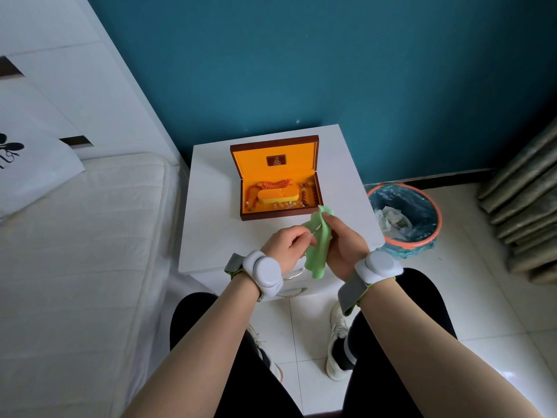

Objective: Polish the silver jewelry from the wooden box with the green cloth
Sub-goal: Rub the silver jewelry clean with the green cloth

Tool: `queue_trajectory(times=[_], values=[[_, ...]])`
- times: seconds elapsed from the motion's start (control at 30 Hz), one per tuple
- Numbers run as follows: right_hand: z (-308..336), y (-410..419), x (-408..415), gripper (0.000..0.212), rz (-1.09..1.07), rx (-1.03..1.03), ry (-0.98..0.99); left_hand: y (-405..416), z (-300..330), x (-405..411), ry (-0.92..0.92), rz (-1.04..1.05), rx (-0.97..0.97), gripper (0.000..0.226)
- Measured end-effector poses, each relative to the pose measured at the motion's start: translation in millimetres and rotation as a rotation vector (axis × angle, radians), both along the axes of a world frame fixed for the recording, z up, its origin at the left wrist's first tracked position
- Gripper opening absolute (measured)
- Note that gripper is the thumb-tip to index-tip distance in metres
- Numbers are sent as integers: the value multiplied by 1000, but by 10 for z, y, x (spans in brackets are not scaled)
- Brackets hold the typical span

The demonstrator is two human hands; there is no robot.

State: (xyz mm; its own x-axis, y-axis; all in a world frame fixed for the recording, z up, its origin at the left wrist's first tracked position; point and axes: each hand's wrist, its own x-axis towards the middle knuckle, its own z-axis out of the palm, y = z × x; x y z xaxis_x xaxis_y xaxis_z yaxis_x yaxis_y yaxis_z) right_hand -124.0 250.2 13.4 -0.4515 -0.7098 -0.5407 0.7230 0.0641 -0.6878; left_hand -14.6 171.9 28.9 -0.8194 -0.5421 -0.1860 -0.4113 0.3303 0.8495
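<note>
Silver piece: a thin silver jewelry piece (317, 228) shows as a short glinting sliver between the two hands, above the near edge of the worktop; its long axis appears to slant from near left to far right, and most of it is hidden, so its kind cannot be told.
Green cloth: the green cloth (319, 251) hangs lengthwise, top corner up by the box's near right corner, bottom tail drooping past the worktop's near edge; it wraps around the silver piece.
Left hand: the left hand (286, 247) has fingers curled, its grip pinching the near left end of the silver piece.
Right hand: the right hand (346, 245) has fingers and thumb curled round the cloth, pressing it to the metal.
Wristbands: a white sensor band (263, 272) sits on each wrist.
Wooden box: the wooden box (278, 179) stands open on the worktop, just beyond the hands, lid tilted back toward the far wall, orange lining, red and brown bead strings (272, 184) inside.
Worktop: a white worktop (211, 206) against the teal wall.
Left: a bed (81, 236).
Right: on the floor, a lined orange-rimmed bin (405, 218).
</note>
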Motion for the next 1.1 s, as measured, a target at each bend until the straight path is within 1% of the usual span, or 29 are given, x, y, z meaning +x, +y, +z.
queue_trajectory(times=[0.2, 0.27, 0.37, 0.43, 0.5, 0.63, 0.73, 0.83, 0.97, 1.1], values=[[-1, -4, -21, 31, -32, -18, -11, 17, 16, -32, 21, 2, 7, 24], [-5, 9, 18, 33, 3, -22, -2, 12, 23, -43, 28, 4, -1, 25], [-20, 23, 101, 31, 79, -65, 4, -5, 14, -54, 22, 10, -44, 36], [-21, 26, 131, 31, 95, -81, -8, -15, 10, -53, 12, 18, -51, 38], [-22, 21, 113, 34, 81, -56, -5, -19, 7, -40, 4, 16, -41, 37], [4, 6, 17, 27, 45, -9, -9, -15, -8, -14, 5, 6, 3, 26], [-6, -15, -50, 31, -18, 20, -9, -13, -16, -5, 5, 4, 5, 25], [-18, -9, -50, 34, -25, 18, -25, -7, -24, -8, 2, 1, 3, 25], [-39, 14, 18, 35, 37, 3, -16, 1, -20, -15, 6, 2, 4, 26], [-74, 39, 120, 29, 125, -61, -13, -1, -5, -20, 8, 8, -24, 39]])
